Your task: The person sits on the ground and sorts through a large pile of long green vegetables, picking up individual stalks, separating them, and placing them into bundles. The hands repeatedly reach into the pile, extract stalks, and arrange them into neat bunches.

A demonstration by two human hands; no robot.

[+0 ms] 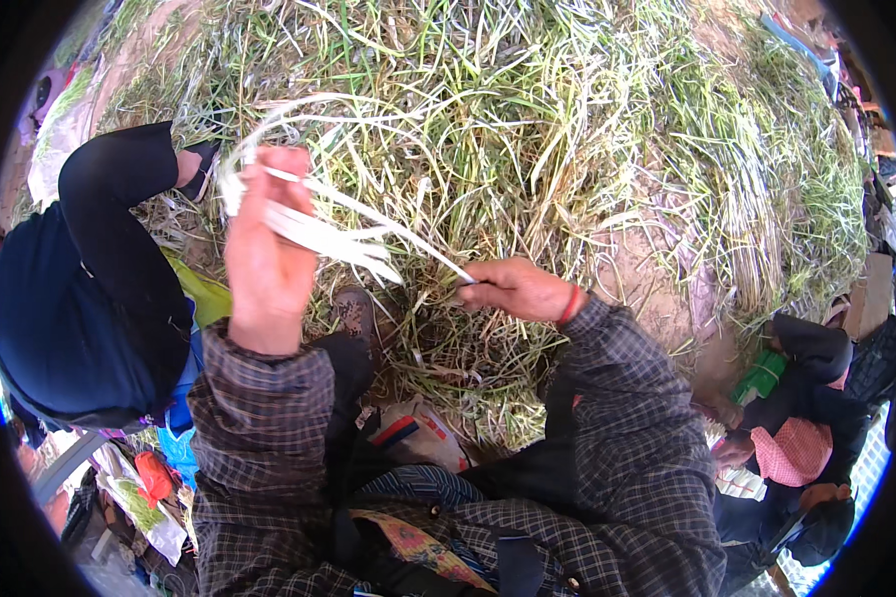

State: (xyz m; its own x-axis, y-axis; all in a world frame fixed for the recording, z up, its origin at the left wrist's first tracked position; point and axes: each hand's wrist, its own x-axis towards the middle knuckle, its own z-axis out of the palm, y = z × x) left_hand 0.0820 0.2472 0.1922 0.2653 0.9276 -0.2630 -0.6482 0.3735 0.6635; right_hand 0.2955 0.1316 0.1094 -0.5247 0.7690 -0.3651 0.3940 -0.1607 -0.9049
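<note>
My left hand (269, 261) is raised above the litter and closed around a bunch of long, pale plant stems (328, 239). Their cut-looking ends fan out to the right, while thin tips (291, 112) curl over beyond the fingers. One single stem (396, 224) runs from this hand down to my right hand (523, 287), which pinches its end between thumb and fingers. A red band (570, 304) circles my right wrist. Bright light washes out detail on the bunch, and the left fingers are partly blurred.
Loose green and yellowed stalks (508, 149) cover the ground ahead. A bundle-like row of stalks (750, 239) lies at right. One person (82, 298) sits close on my left; another (791, 448) sits at right, near a green packet (760, 377). A printed sack (418, 433) lies between my legs.
</note>
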